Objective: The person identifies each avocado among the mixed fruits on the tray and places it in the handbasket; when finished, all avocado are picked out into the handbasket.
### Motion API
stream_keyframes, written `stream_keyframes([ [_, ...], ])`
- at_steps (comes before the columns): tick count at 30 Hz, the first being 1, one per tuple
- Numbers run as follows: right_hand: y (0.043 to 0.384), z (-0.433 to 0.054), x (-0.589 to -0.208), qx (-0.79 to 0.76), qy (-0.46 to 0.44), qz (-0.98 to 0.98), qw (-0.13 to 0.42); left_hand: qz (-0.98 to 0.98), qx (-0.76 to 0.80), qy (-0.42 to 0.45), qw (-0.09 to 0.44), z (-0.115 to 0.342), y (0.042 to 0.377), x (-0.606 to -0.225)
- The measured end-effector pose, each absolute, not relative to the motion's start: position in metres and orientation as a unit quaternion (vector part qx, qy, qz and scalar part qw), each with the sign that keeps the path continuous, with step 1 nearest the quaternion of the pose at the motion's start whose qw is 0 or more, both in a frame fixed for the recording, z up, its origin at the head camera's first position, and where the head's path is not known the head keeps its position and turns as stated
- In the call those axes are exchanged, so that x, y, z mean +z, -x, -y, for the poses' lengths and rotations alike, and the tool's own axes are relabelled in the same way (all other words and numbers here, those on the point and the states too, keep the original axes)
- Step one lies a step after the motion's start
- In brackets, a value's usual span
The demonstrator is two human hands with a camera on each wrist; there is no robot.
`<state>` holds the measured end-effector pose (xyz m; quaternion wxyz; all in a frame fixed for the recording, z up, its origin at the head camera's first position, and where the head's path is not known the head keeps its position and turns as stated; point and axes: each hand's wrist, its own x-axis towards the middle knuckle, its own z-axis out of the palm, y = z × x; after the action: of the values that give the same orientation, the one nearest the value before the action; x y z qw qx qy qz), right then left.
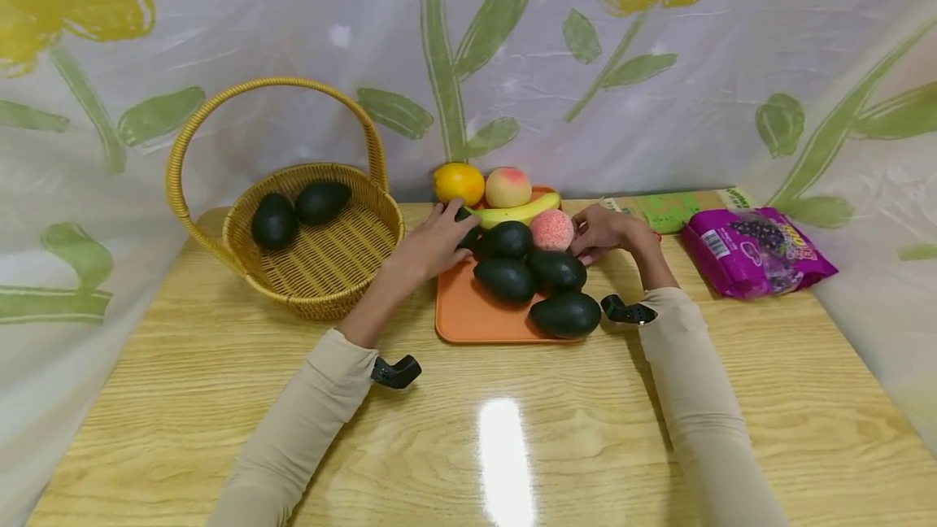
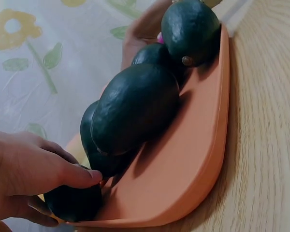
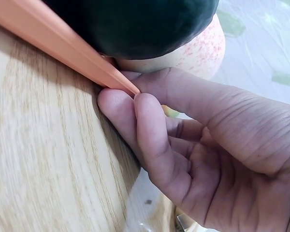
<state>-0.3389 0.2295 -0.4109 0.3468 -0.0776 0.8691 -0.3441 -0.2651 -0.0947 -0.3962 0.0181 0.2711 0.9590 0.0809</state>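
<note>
At the left side of an orange tray, my left hand holds a dark green avocado, its thumb and fingers around the fruit. My right hand pinches the rim of the tray on the right side; in the right wrist view the thumb lies above the edge and the fingertips below it. Several more avocados lie bunched on the tray. Behind them are a pink speckled peach, a banana, a paler peach and a yellow-orange lemon-like fruit.
To the left stands a tan wicker basket with a tall arched handle and two avocados inside. A purple grape-printed package lies at the right, with a flat green packet behind it. A flower-patterned curtain borders the table.
</note>
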Motion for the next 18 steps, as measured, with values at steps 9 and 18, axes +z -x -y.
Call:
stream_keyframes([
  [9,0.332,-0.225,-0.402,-0.333,0.082,-0.872,0.349,-0.952,0.110,-0.287,-0.003,0.096,0.267,-0.387],
  [18,0.337,-0.227,-0.408,-0.335,0.079,-0.873,0.347,-0.939,0.172,-0.296,-0.027,0.103,0.263,-0.365],
])
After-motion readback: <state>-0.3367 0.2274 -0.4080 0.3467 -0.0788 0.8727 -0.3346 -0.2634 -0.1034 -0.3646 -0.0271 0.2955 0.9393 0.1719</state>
